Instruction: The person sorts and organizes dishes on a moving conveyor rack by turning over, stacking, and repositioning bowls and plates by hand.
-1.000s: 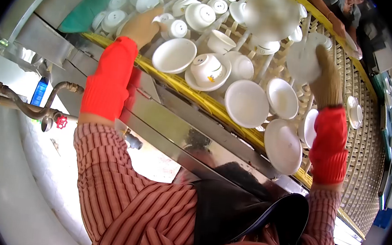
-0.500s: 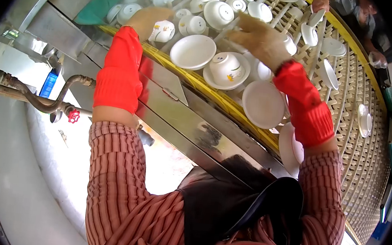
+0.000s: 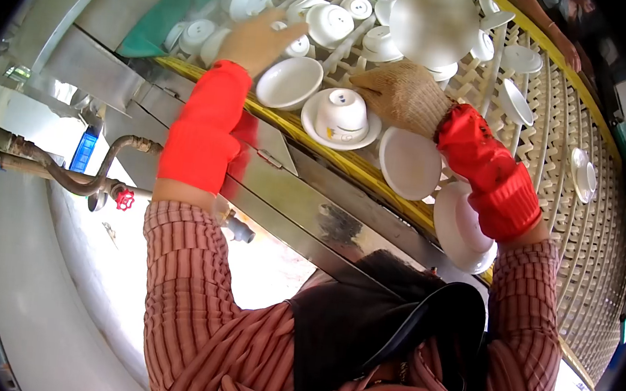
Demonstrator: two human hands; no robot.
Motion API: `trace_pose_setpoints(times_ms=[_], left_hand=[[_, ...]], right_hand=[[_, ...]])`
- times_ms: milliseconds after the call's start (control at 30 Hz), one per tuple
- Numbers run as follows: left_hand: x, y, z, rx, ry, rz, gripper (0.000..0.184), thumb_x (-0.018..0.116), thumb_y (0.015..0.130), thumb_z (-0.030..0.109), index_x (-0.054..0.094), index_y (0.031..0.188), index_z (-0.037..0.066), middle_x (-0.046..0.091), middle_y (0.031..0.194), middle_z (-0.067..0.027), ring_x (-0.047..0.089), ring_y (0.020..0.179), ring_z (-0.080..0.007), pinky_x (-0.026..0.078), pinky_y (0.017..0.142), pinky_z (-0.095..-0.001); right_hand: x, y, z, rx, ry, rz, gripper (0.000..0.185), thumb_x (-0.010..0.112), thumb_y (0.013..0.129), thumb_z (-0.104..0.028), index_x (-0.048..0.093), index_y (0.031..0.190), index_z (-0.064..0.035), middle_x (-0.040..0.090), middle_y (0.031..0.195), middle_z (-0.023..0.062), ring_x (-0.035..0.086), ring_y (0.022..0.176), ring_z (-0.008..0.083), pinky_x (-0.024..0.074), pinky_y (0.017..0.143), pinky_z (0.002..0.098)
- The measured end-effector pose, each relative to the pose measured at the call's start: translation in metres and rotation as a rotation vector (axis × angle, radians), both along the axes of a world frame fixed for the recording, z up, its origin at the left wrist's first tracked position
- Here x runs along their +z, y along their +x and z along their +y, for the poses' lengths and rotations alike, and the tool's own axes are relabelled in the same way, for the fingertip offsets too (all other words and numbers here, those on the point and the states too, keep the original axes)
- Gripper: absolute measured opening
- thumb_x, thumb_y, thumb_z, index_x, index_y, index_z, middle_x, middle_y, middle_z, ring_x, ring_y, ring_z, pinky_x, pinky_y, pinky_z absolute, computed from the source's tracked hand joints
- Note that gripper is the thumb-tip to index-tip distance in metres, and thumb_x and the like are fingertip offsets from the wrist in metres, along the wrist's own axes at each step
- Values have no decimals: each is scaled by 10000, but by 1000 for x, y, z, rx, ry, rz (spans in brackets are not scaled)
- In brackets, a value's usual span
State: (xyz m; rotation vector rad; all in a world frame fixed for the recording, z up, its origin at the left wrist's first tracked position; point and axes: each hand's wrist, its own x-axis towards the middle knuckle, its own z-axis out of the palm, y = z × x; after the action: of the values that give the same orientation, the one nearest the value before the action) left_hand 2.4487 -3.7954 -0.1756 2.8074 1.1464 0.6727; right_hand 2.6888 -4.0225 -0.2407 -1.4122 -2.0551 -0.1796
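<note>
My left hand (image 3: 260, 43), in a red sleeve cover, reaches over overturned white cups and bowls with its fingers stretched out. Its fingertips are beside a small cup (image 3: 297, 46); contact is unclear. My right hand (image 3: 401, 97), in a tan knitted glove, is bent down over the belt with its fingers together. What lies beneath it is hidden. Between the hands, near the belt's edge, an overturned patterned bowl (image 3: 342, 115) sits on a white saucer (image 3: 308, 125). A white oval dish (image 3: 289, 83) leans to its left, and a white plate (image 3: 409, 164) stands tilted to its right.
A pegged conveyor belt (image 3: 563, 220) carries several white dishes. Yellow edging (image 3: 282, 121) and a steel panel (image 3: 305, 202) border it. A green curtain (image 3: 148, 29) hangs at the left. Pipes with a red valve (image 3: 124, 198) are below. Another person's hand (image 3: 568, 50) is across the belt.
My left hand has moved right and its fingers have extended. My right hand has come down and left, its fingers now together. The dishes appear shifted slightly left, and a blurred round shape appears above the right hand.
</note>
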Motion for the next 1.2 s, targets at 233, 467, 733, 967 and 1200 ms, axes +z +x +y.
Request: trace_pose_setpoints(times_ms=[233,467,733,967,1200], left_hand=[[-18,46,38,77,-239,168,651,743,962,577,770,1323,37,795,1261,-211,763,1130,-378,565,998,-445],[13,36,-15,-156,-727,-301,571,706,991,479,761,1364,49,780,1321,-215,755,1180,-378,558,1041,-466],[29,57,-30,26,-110,488,573,612,1038,511,736,1364,56,764,1313,-210,712,1236,-357,513,1084,-455],[1,-10,-59,-13,-332,352,810,398,1106,687,682,1464,18,737,1386,-286,697,1284,-445,491,1123,-470],[18,-8,-94,-194,-586,252,386,728,1056,168,733,1400,-8,808,1237,-101,737,1099,-163,575,958,-346]], right_hand=[[24,0,22,-259,4,-230,345,676,1063,-254,754,1389,-173,757,1388,100,781,1090,295,647,942,388],[-1,84,-9,-229,327,80,455,820,897,-90,721,1340,-127,783,1233,142,749,1180,366,612,1007,454],[63,35,-43,-296,92,249,284,819,990,-233,710,1185,-57,794,1129,172,773,1091,388,631,908,462],[10,22,-34,-81,-182,501,635,847,972,-314,639,1542,-125,715,1417,270,717,1270,406,588,1062,425],[23,-26,-45,52,-86,20,872,866,814,-551,609,1551,-164,778,1084,233,761,1009,425,602,858,536]])
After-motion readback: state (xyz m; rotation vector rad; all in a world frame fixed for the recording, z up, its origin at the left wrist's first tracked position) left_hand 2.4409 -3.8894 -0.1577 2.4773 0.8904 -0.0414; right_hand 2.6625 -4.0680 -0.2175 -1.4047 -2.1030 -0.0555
